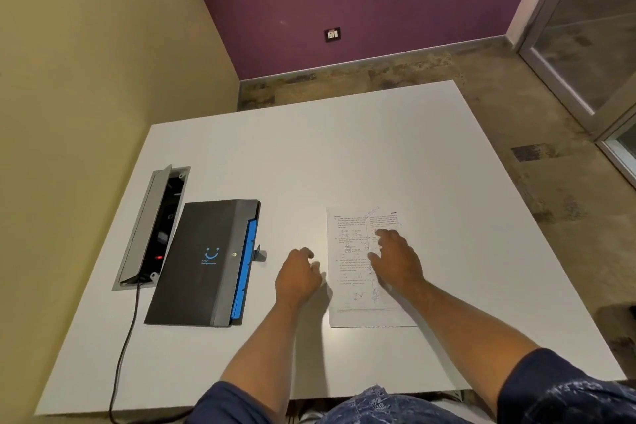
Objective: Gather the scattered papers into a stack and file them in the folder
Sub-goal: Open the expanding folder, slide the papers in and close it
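Head view: right hand (395, 260) presses flat on the papers (358, 251); left hand (298, 274), loosely curled, holds nothing; folder (203, 262) lies closed at left on the bench (344, 148).

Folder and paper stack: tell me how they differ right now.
The folder is dark grey with blue dividers and a smiley logo; the paper stack is white with printed text. The folder lies untouched at the left by the open cable box; the paper stack has the right hand resting on it, with the left hand just beside it. Both lie flat on the white table.
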`<state>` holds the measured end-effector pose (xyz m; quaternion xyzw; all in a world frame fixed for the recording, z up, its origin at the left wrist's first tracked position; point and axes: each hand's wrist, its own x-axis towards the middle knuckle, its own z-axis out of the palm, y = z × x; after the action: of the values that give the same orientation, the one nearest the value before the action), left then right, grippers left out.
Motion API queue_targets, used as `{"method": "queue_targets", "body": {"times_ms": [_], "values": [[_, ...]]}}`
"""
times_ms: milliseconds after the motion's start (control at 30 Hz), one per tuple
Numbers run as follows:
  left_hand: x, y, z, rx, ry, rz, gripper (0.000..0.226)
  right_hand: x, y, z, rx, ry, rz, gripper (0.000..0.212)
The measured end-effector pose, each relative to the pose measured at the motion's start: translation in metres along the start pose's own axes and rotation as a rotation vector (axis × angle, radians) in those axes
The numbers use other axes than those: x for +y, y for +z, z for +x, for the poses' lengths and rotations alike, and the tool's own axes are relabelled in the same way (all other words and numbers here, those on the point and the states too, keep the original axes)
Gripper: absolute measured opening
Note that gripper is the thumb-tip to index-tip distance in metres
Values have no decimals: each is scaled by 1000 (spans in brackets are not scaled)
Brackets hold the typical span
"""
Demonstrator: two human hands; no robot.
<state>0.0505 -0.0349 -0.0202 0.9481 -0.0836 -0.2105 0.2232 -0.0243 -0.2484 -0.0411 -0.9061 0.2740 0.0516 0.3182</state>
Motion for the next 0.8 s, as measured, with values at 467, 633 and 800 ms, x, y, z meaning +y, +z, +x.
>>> {"method": "queue_targets", "body": {"times_ms": [467, 633, 800], "values": [[-92, -78, 8, 312, 47, 338, 25, -137, 52, 23, -255, -280, 47, 54], [-127, -82, 10, 119, -111, 373, 73, -173, 82, 27, -362, -302, -9, 61], [-144, -84, 11, 38, -181, 364, 80, -204, 113, 30, -384, -262, 16, 61]]}}
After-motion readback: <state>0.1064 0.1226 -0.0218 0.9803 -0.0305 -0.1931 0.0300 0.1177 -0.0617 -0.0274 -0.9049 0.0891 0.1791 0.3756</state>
